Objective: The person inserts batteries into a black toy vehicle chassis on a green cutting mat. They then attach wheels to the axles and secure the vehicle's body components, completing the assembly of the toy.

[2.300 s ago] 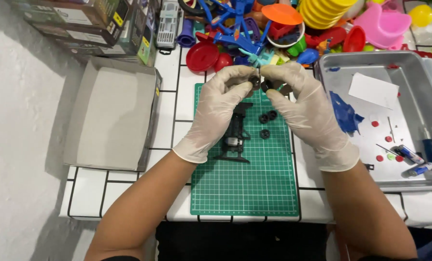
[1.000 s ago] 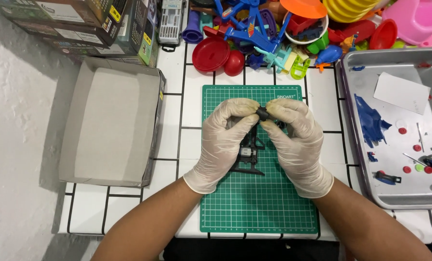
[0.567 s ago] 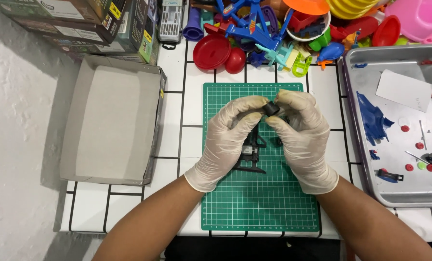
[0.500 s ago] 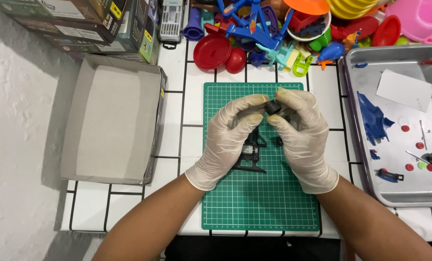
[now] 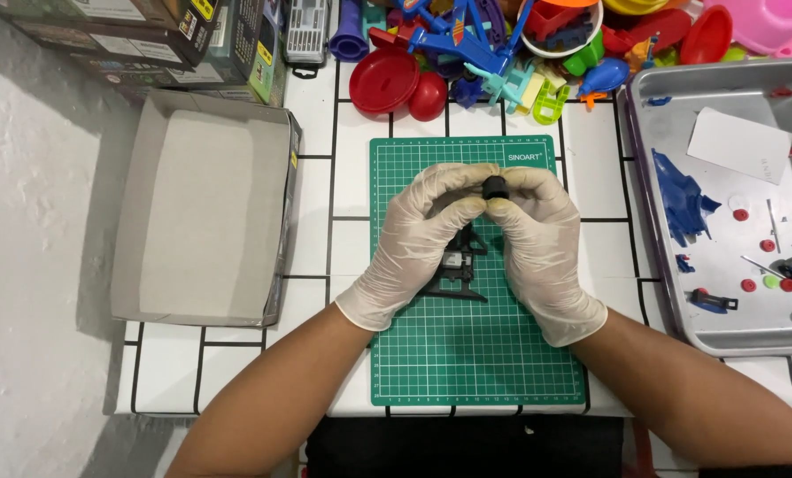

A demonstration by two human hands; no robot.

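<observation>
wheel: small, black, round | pinched between both hands' fingers | black frame: flat, just below fingers

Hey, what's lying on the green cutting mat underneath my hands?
A black plastic frame lies on the green cutting mat, partly covered by the left hand and right hand. Both pinch a small black part. Anything else beneath them is hidden.

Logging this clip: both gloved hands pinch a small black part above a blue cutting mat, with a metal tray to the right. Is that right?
Not quite: the cutting mat is green, not blue, as the head view shows. The rest holds: the left hand and right hand pinch the small black part, and the metal tray lies to the right.
</observation>
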